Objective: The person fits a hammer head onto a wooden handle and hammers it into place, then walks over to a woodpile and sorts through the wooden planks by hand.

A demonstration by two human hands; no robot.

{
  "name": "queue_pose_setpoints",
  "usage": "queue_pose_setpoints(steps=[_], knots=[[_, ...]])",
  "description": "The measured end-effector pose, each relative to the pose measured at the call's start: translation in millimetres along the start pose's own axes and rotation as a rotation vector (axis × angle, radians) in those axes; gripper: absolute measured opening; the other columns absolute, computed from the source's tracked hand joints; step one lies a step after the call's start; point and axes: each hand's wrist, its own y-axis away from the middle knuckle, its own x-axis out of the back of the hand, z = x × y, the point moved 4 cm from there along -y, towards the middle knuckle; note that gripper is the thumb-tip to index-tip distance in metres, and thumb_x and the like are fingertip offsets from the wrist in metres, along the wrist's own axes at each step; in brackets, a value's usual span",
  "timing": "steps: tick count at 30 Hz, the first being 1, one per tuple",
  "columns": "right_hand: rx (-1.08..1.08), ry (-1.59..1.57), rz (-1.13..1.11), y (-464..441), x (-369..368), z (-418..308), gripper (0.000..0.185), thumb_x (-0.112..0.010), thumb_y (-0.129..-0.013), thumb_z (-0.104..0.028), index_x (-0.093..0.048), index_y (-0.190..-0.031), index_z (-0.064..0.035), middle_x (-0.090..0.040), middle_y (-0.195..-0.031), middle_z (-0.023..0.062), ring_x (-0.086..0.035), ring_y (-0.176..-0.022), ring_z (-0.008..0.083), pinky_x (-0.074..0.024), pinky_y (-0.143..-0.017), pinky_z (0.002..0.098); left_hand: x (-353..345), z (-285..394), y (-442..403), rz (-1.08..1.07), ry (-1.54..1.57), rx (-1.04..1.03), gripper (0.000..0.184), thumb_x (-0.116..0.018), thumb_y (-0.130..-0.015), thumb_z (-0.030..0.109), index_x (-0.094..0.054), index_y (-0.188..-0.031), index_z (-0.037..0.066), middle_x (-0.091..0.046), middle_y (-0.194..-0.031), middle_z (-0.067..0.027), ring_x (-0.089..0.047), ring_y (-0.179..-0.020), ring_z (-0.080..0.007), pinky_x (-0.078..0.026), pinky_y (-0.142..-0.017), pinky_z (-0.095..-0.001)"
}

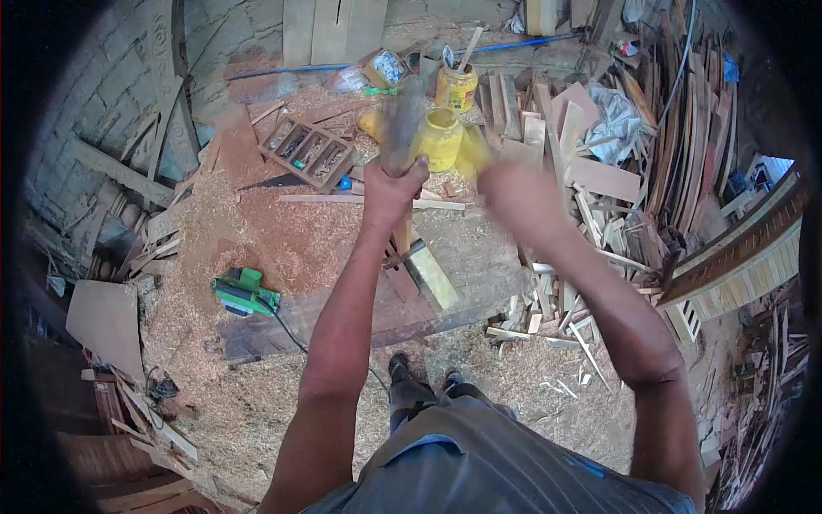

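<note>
My left hand (396, 190) is closed around a wooden-handled tool (402, 124), held up over the workbench. Its grey upper part is smeared by motion, so its exact kind does not show. The wooden handle sticks out below my fist. To the right, my right hand (521, 195) is raised and blurred, apparently curled round a yellow object (473, 154) whose kind I cannot make out. Beyond my hands stands an open yellow jar (442, 141). Below my left hand, a pale wooden block (433, 276) lies beside a darker piece on the bench (488, 274).
A green power planer (246, 292) with a cord sits on the left among shavings. A divided wooden box (306, 154) of small hardware lies further back. Another yellow container (456, 86) holds a stick. Wood strips (685, 128) and offcuts (548, 300) are piled on the right.
</note>
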Motion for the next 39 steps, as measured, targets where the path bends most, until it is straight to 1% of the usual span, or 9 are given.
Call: queue_pose_setpoints(steps=[4,11,14,20,25,29,32,37,39], knots=[[0.023,-0.180,-0.178,23,-5,-18,0.021,-0.072,-0.090,-0.020,-0.063,-0.098,-0.0029,-0.068,-0.072,0.0150,-0.068,-0.066,0.0308,-0.0513,-0.060,0.0449,4,-7,-4,0.017,-0.012,-0.006,0.019,-0.078,-0.090,0.017,-0.067,-0.084,0.003,-0.063,-0.068,0.0006,-0.056,-0.054,-0.0076,-0.043,-0.049,-0.0266],[-0.194,-0.111,0.670,-33,194,44,0.023,-0.069,-0.096,-0.028,-0.067,-0.104,-0.0067,-0.072,-0.085,0.0102,-0.072,-0.077,0.0193,-0.0519,-0.063,0.0351,8,-7,-4,0.013,-0.008,0.021,0.024,-0.078,-0.090,0.019,-0.064,-0.077,0.006,-0.060,-0.064,0.0017,-0.055,-0.053,-0.0071,-0.043,-0.049,-0.0261],[-0.060,0.530,0.726,-37,182,65,0.026,-0.067,-0.097,-0.031,-0.066,-0.109,-0.0083,-0.070,-0.091,0.0095,-0.069,-0.081,0.0180,-0.0510,-0.067,0.0353,11,-5,-2,0.029,0.005,0.036,0.024,-0.078,-0.090,0.018,-0.064,-0.076,0.006,-0.060,-0.064,0.0019,-0.055,-0.053,-0.0073,-0.043,-0.049,-0.0267],[-0.112,0.120,-0.309,9,-18,-1,0.029,-0.063,-0.098,-0.029,-0.059,-0.118,-0.0088,-0.062,-0.094,0.0039,-0.059,-0.083,0.0152,-0.0469,-0.073,0.0338,13,-19,-4,-0.035,0.045,-0.054,0.020,-0.078,-0.087,0.018,-0.068,-0.080,0.002,-0.064,-0.067,-0.0002,-0.057,-0.055,-0.0084,-0.044,-0.050,-0.0274],[-0.179,-0.184,-0.056,0,86,3,0.045,-0.066,-0.100,-0.027,-0.060,-0.140,-0.0082,-0.069,-0.133,0.0134,-0.066,-0.120,0.0225,-0.0499,-0.103,0.0404,-7,-10,0,-0.016,-0.025,0.041,0.019,-0.077,-0.088,0.019,-0.068,-0.084,0.002,-0.062,-0.067,0.0023,-0.055,-0.055,-0.0063,-0.043,-0.050,-0.0266],[-0.359,-0.096,0.658,-25,211,36,0.027,-0.072,-0.093,-0.025,-0.071,-0.112,-0.0052,-0.066,-0.080,0.0067,-0.062,-0.074,0.0128,-0.0488,-0.066,0.0316,-5,-10,-2,-0.031,-0.041,0.062,0.018,-0.077,-0.088,0.019,-0.069,-0.085,0.003,-0.062,-0.068,0.0029,-0.054,-0.055,-0.0058,-0.043,-0.049,-0.0266],[-0.163,0.724,0.679,-28,207,90,0.030,-0.071,-0.093,-0.028,-0.070,-0.115,-0.0067,-0.072,-0.089,0.0097,-0.069,-0.080,0.0210,-0.0528,-0.070,0.0358,-7,-12,-1,-0.043,-0.019,0.068,0.017,-0.077,-0.088,0.018,-0.069,-0.086,0.003,-0.062,-0.068,0.0021,-0.054,-0.055,-0.0064,-0.043,-0.049,-0.0269],[-0.111,0.057,-0.316,34,-26,3,0.035,-0.072,-0.090,-0.019,-0.065,-0.123,-0.0084,-0.072,-0.098,0.0105,-0.069,-0.086,0.0262,-0.0531,-0.075,0.0379,-2,-30,2,-0.038,-0.041,0.051,0.018,-0.078,-0.086,0.018,-0.069,-0.086,0.003,-0.062,-0.067,0.0006,-0.055,-0.054,-0.0080,-0.043,-0.049,-0.0274],[-0.120,-0.031,-0.303,37,-11,-6,0.039,-0.072,-0.089,-0.015,-0.063,-0.126,-0.0091,-0.072,-0.102,0.0108,-0.069,-0.089,0.0283,-0.0532,-0.077,0.0388,-1,-37,-1,0.001,0.073,-0.009,0.019,-0.078,-0.086,0.019,-0.068,-0.085,0.003,-0.062,-0.067,0.0004,-0.055,-0.054,-0.0086,-0.043,-0.049,-0.0275]])
